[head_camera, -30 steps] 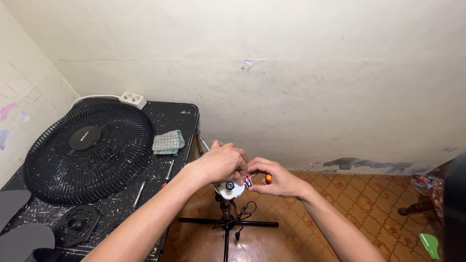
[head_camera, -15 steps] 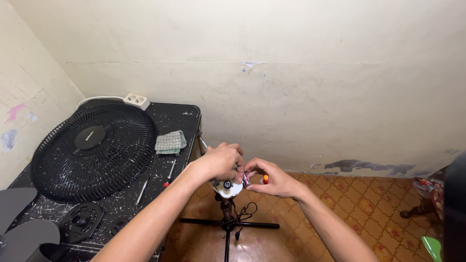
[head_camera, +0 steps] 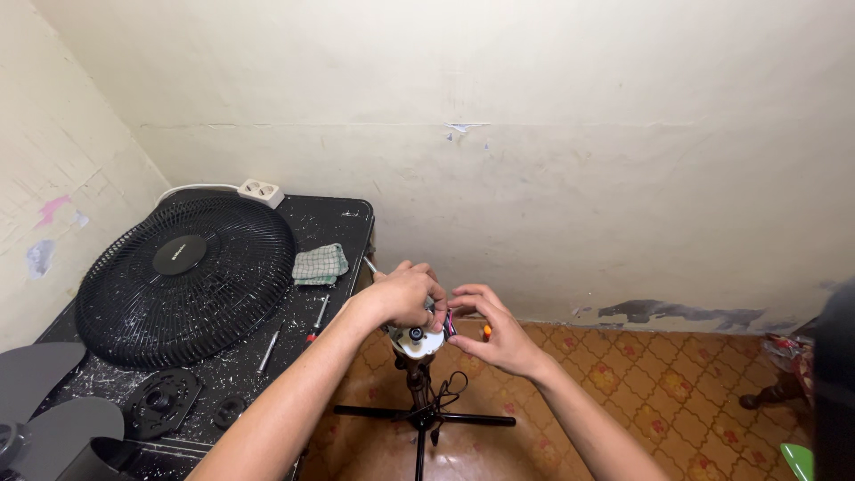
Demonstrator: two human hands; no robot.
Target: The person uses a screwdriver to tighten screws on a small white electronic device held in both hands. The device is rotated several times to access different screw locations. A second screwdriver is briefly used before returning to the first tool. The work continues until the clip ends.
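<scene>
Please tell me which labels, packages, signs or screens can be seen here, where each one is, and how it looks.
Round label: at the centre of the black fan grille lying on the black table, left of the hands; a dark disc with small pale marks, too small to make out.
Possible package: on the tiled floor at the far right; crumpled, red and mixed colours, unclear.
No signs or screens.
</scene>
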